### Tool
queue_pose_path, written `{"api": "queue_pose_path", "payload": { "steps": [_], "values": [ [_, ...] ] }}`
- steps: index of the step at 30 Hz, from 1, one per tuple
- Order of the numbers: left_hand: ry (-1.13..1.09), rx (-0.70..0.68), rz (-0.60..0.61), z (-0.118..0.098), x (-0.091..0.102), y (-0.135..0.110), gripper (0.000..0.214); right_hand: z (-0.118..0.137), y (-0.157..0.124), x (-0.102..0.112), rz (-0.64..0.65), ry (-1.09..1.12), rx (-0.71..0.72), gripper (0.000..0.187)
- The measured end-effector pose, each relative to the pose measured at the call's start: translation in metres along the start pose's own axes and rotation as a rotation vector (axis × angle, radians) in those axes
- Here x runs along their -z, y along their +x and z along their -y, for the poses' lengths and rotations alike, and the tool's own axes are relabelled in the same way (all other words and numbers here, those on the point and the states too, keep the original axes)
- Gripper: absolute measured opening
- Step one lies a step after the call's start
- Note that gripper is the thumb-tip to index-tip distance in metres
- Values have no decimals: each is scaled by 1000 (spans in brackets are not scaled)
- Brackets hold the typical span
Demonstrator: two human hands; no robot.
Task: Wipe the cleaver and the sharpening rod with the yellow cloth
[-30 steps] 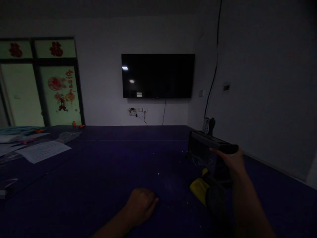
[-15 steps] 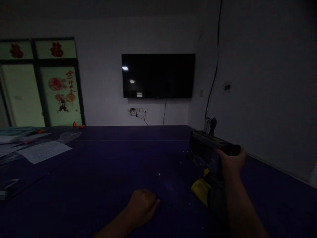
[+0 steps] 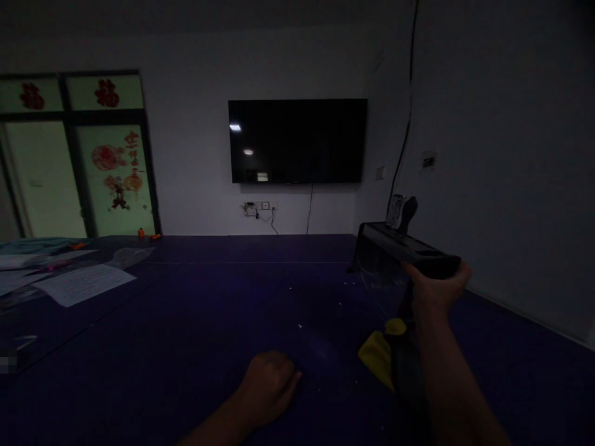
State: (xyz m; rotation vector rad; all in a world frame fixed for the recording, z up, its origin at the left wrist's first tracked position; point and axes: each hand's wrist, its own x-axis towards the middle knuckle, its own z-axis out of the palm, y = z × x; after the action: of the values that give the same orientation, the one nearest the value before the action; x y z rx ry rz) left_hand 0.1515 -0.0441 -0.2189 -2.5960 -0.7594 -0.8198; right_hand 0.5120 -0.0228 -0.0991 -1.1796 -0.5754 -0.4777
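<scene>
My left hand [image 3: 269, 383] rests in a loose fist on the dark blue tabletop, with nothing visible in it. My right hand [image 3: 439, 288] grips the near end of a dark box-shaped device [image 3: 393, 238], thumb on the left side and fingers over the far side. The device has a see-through side panel, and an upright metal and black part [image 3: 402, 212] stands on its top. Below it lies a yellow cloth-like item [image 3: 377, 358] beside a dark object, partly hidden by my right forearm. What the device is, I cannot make out in the dim light.
Paper sheets [image 3: 86, 284] and a clear plastic bag [image 3: 131, 256] lie on the left of the blue tabletop [image 3: 209, 310]. Small orange items [image 3: 155, 236] sit at the far left edge. Several white scraps dot the middle. A television [image 3: 297, 142] hangs on the back wall.
My right hand has lifted the dark device a little and shifted it slightly right. More of the yellow item shows beneath it. My left hand has stayed in place.
</scene>
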Motion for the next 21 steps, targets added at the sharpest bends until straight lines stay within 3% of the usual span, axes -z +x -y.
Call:
{"api": "queue_pose_path", "payload": {
  "steps": [3, 7, 11, 18, 21],
  "values": [
    [-18, 32, -29, -1, 3, 2, 19, 29, -4, -3, -55, 53, 69, 94],
    [-92, 89, -94, -2, 6, 3, 16, 66, -18, -10, -32, 204, 95, 93],
    [-153, 121, -174, -7, 12, 12, 46, 97, -43, -21, 0, 314, 31, 90],
    [-284, 326, -364, -38, 26, 74, 101, 139, -109, -38, 98, 383, -204, 92],
    [-280, 403, -383, -44, 13, 100, 99, 155, -130, -41, 158, 359, -248, 92]
  ]
}}
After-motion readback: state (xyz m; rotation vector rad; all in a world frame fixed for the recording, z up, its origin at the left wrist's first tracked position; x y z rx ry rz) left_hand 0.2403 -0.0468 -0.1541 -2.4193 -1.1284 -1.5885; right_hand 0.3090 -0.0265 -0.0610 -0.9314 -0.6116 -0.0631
